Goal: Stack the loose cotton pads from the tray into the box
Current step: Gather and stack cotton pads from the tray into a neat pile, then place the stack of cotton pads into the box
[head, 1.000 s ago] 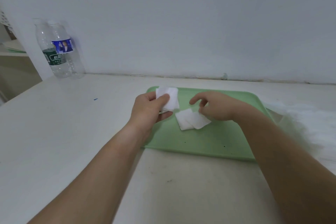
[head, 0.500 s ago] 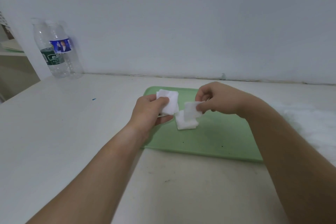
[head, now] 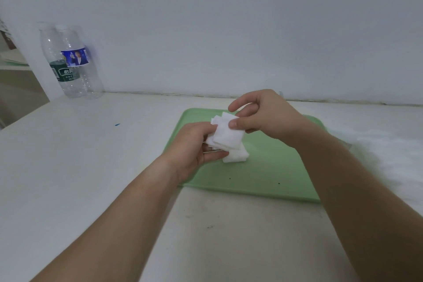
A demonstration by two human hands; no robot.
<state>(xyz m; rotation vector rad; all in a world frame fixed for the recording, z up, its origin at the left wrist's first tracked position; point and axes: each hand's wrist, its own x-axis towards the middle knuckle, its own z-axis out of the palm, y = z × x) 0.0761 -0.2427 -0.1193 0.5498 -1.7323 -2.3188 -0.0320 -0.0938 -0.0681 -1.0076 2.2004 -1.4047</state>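
Over the left part of the green tray [head: 263, 174], my left hand [head: 194, 146] grips a small stack of white square cotton pads [head: 225, 136]. My right hand [head: 263, 114] pinches the top pad of that stack between thumb and fingers, pressing it onto the others. One more white pad [head: 237, 157] lies flat on the tray just below the stack. No box is in view.
Two clear plastic bottles [head: 73, 64] stand at the back left against the wall. A white fluffy mass [head: 393, 151] lies right of the tray. The tray rests on a white table [head: 91, 167] whose left edge is near the bottles.
My right hand lifted a pad off the tray and carried it left onto the stack in my left hand. One pad is left lying on the tray.
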